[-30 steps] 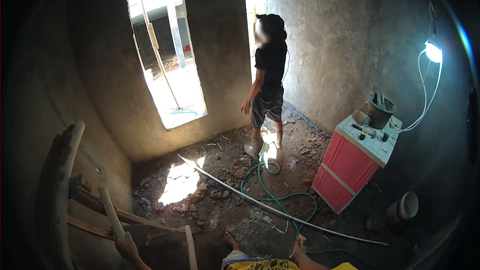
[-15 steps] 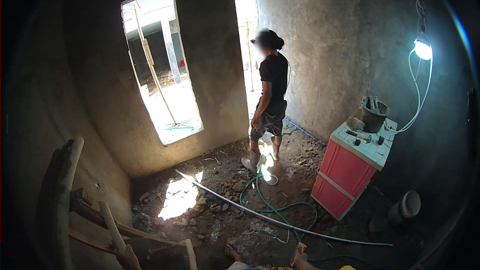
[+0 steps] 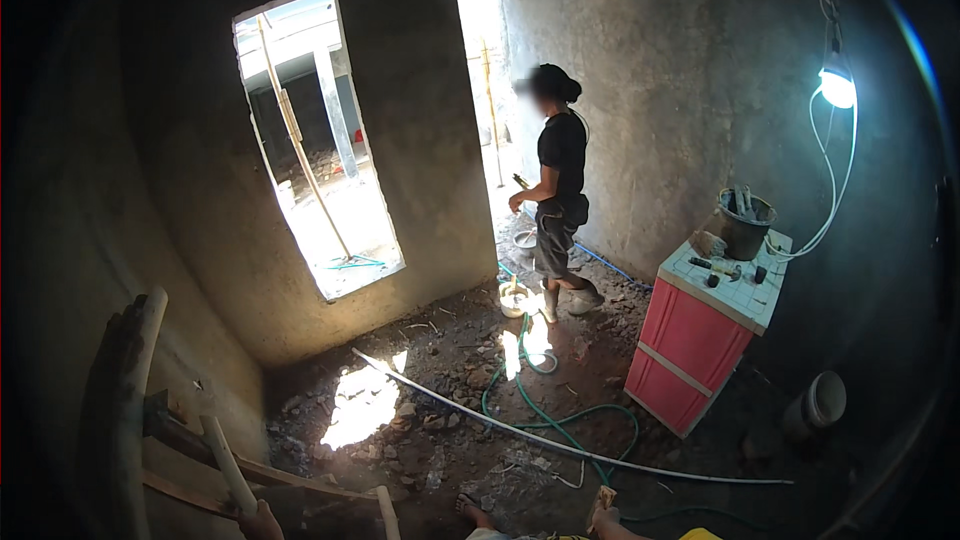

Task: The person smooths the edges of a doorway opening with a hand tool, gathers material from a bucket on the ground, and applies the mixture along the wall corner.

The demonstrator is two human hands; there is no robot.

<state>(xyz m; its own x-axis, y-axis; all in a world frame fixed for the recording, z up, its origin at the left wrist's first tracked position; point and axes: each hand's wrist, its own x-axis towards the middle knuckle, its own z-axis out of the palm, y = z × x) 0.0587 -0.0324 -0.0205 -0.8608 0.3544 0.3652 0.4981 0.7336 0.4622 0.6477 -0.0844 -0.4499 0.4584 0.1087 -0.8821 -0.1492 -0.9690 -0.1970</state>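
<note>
At the lower left edge my left hand (image 3: 262,524) is closed around the lower end of a pale round pole (image 3: 228,465), which slants up toward the wall. My right hand (image 3: 606,522), at the bottom edge right of the middle, is closed on a short light-brown piece of wood (image 3: 605,496). Much of both hands is cut off by the picture's edge. My bare foot (image 3: 473,510) shows between them on the dark ground. A second pale pole end (image 3: 387,512) stands right of my left hand.
A person (image 3: 562,175) in dark clothes stands by the doorway, near a pale bucket (image 3: 514,302). Across the rubble floor lie a white pipe (image 3: 600,458) and a green hose (image 3: 560,424). A pink cabinet (image 3: 685,350) carries a dark bucket (image 3: 745,230); a lit bulb (image 3: 838,90) hangs above.
The person by the doorway has shifted right and turned, with a forearm raised and a slim object now showing in the hand. A pale bucket has come into sight. My hands have barely moved.
</note>
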